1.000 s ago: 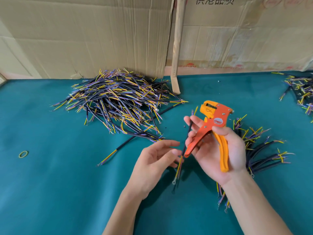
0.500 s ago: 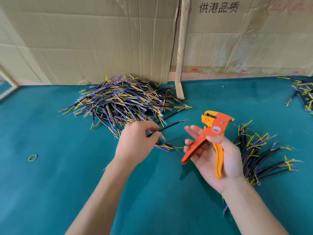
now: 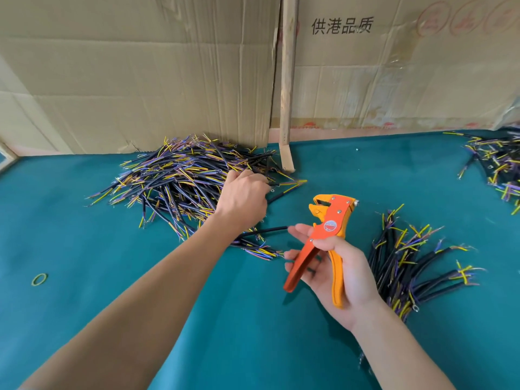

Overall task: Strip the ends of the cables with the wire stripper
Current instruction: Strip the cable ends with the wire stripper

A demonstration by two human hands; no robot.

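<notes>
- Cables (image 3: 180, 178) look light, springy and tangled; take one by its black sheath.
- Left hand (image 3: 243, 197) reaches into the pile, grip hidden.
- Right hand (image 3: 342, 266) holds stripper (image 3: 326, 235), handles spread.

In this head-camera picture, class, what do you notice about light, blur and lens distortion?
Head view: soft, even light, faint shadows on the green table; wide-angle bending curves the cardboard wall; the left hand at the cable pile looks slightly smeared; the wire stripper is sharp.

left hand (image 3: 244, 199) on cable pile (image 3: 180, 181), grip unclear | right hand (image 3: 342, 266) holds wire stripper (image 3: 323, 237)
</notes>
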